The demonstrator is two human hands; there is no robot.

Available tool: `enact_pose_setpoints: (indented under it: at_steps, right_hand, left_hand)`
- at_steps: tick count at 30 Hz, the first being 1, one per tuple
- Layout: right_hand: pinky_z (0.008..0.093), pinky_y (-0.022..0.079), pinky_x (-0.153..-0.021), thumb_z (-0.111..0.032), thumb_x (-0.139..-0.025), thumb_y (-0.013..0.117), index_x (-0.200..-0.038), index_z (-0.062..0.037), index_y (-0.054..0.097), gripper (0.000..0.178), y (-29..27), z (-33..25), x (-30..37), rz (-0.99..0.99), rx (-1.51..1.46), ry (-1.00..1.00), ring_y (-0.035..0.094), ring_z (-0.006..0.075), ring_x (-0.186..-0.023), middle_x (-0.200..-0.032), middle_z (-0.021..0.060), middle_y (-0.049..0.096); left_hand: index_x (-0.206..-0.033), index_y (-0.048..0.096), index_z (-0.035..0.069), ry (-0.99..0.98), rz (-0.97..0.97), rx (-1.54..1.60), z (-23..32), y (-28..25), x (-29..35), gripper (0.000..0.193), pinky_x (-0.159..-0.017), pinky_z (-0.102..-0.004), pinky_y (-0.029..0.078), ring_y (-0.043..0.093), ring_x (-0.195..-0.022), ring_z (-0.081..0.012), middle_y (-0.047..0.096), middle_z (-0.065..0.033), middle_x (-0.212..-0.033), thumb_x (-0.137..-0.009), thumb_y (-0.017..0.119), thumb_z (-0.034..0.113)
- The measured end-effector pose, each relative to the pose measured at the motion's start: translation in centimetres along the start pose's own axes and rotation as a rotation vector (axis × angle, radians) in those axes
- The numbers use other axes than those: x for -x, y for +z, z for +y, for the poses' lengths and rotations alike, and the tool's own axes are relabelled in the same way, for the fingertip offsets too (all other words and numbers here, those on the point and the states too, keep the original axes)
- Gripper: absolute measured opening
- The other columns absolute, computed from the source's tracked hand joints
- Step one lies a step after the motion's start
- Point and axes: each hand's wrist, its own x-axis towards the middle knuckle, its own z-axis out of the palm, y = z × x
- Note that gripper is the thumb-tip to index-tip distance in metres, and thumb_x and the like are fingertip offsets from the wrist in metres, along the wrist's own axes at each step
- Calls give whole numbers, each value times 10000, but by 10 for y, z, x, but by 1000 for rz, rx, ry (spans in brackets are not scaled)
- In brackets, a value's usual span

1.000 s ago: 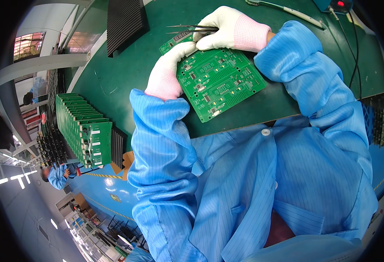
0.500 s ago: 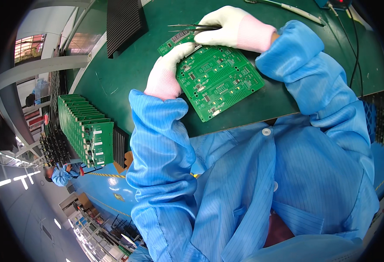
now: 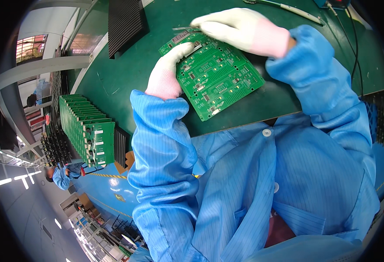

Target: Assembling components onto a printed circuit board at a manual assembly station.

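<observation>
A green circuit board panel (image 3: 227, 81) lies at a tilt on the green bench top, set with small parts and rows of pads. At its upper left edge my left hand (image 3: 174, 59), in a white glove with a pink cuff, grips the board, the thumb on its top side. A dark digit display (image 3: 180, 37) shows on the board just beyond that thumb. My right hand (image 3: 235, 28), gloved alike, is over the board's far edge with its fingers pressed together around tweezers (image 3: 183, 29). Only the blurred tips of the tweezers show; the hand hides the rest.
A row of upright green boards (image 3: 85, 126) stands at the left, beside a black ribbed rack (image 3: 121, 146). Another black ribbed block (image 3: 126, 26) is at the far left of the bench. A white-handled tool (image 3: 299, 14) and a blue box with cables (image 3: 334, 3) lie far right.
My right hand has shifted slightly away and turned, its fingers stretching farther over the tweezers, which show less than before. The left hand and the board have hardly moved.
</observation>
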Motion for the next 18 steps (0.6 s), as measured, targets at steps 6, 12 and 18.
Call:
enact_pose_setpoints:
  at_steps: [6,12,18]
  right_hand:
    - [257,493,-674,-226,-858,602,-1008,-133,677,192,-8,-19,39,27,642,-138,583,177,-736,-850,23,594]
    - [284,477,-618,-228,-867,568,-1058,-200,613,198,7,-24,41,163,1004,-238,546,193,-706,-833,27,521]
    - [284,485,-625,-198,-873,544,-1086,-191,566,214,10,-27,38,-6,1204,-179,552,183,-736,-864,30,526]
  left_hand:
    - [-1123,586,-28,-20,-32,25,3,-2,3,349,-701,-270,557,655,-785,-209,657,-166,-989,-856,633,191]
    - [-1139,577,-48,12,27,-40,3,2,4,379,-730,-265,551,654,-806,-191,658,-163,-1003,-864,616,209]
    - [-1127,588,-48,-9,29,-42,1,-2,0,376,-730,-270,551,654,-803,-195,659,-163,-1002,-861,623,215]
